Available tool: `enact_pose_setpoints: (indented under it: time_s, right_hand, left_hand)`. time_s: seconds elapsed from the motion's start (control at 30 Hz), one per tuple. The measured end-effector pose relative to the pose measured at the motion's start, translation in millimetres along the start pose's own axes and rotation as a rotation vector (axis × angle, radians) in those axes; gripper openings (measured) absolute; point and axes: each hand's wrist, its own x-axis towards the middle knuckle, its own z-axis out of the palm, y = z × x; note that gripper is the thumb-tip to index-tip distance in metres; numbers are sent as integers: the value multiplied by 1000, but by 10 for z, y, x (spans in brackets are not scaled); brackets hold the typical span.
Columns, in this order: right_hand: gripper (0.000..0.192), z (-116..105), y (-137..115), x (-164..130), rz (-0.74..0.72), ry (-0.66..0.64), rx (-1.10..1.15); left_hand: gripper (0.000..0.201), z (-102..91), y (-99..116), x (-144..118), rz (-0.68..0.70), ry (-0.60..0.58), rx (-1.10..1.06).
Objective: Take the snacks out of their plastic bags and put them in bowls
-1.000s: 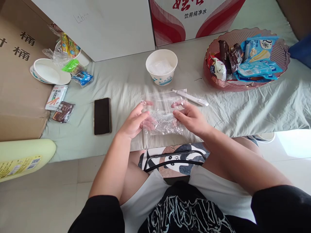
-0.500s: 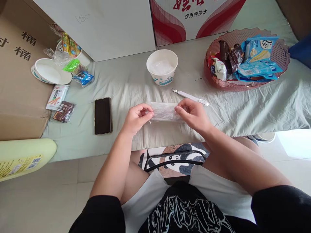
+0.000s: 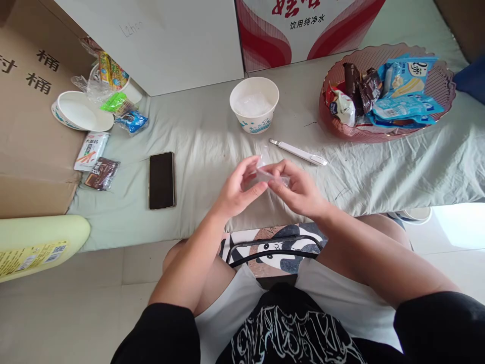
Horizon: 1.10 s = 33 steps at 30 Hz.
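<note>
Between my hands is a piece of clear plastic film [image 3: 264, 175], bunched and partly hidden by my fingers. My left hand [image 3: 239, 188] pinches its left part, and my right hand [image 3: 296, 188] grips the right part. The fingertips of both hands nearly meet. Just beyond them lies a white utility knife [image 3: 298, 152], its metal tip pointing left. Farther back stands a white paper bowl [image 3: 254, 115] with blue print; crumpled clear plastic [image 3: 253, 103] sits inside it.
A pink glass bowl [image 3: 329, 121] of wrapped snacks stands at right. To the left lie a phone [image 3: 161, 180], snack packets [image 3: 101, 173] and a tipped paper bowl [image 3: 102, 121]. A white box [image 3: 189, 45] and a red-and-white carton [image 3: 265, 48] line the back.
My hands have come together, the left moving right. The film, stretched flat between them before, is now folded and bunched up.
</note>
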Motion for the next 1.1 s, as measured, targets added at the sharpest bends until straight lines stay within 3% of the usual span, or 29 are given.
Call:
enact_pose_setpoints:
  time_s: [0.07,0.1,0.2,0.27,0.33,0.4,0.47,0.6,0.73,0.97,1.1]
  right_hand:
    - [27,35,-2,-23,25,-84,39]
    - [26,46,-1,-28,33,-63,23]
    - [24,46,12,-16,18,162,-114]
    - [37,31,35,5,20,248,-130]
    - [44,14,67,24,66,163,-40]
    - [35,-2,94,36,134,49,15]
    - [24,-22,101,36,149,60,-21]
    - [22,-86,54,27,39,266,-209]
    - [25,-161,5,50,6,401,-378]
    - [24,-184,24,47,-6,526,-561]
    - [22,-225,65,124,-137,542,-723]
  left_hand:
    - [59,47,1,-5,-27,-75,-83]
    - [54,52,1,-3,-23,-76,-110]
    - [43,17,2,10,-10,-6,-186]
    - [43,-12,13,27,-30,-5,-252]
    - [45,-16,30,55,-47,-50,-310]
    - [44,14,44,92,-29,-60,-309]
    - [42,58,49,122,16,-4,-234]
    - [35,83,46,104,29,165,-82]
    - [23,-1,53,50,-3,258,-27]
    - [10,-127,183,165,7,235,-110]
    - [11,-190,294,208,26,163,-186]
